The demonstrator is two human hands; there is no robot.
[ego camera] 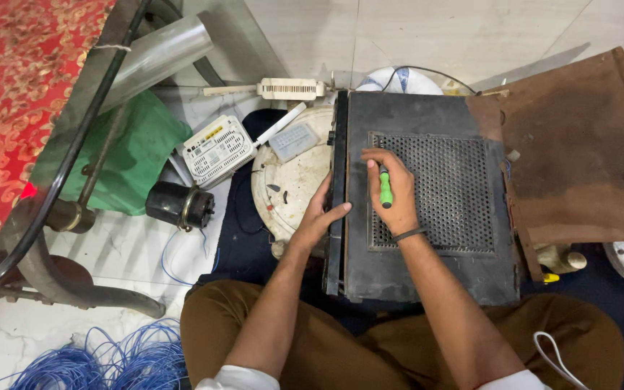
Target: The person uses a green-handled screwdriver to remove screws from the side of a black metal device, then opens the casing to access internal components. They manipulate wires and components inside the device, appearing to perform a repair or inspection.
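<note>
Right hand [391, 191] grips green screwdriver [385, 189] on black casing [427, 267]; open left hand [319, 217], at nine o'clock, steadies it; tip could slip, gouging mesh.

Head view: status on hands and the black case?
Right hand gripping green screwdriver, tip down on perforated grille. Left hand bracing left edge of black case. Brown panel lies at case's right; nothing on the grille itself.

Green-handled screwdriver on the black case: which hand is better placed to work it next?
Right, probably. The right hand already grips the green-handled screwdriver over the perforated panel, while the left hand braces the black case at its edge.
</note>
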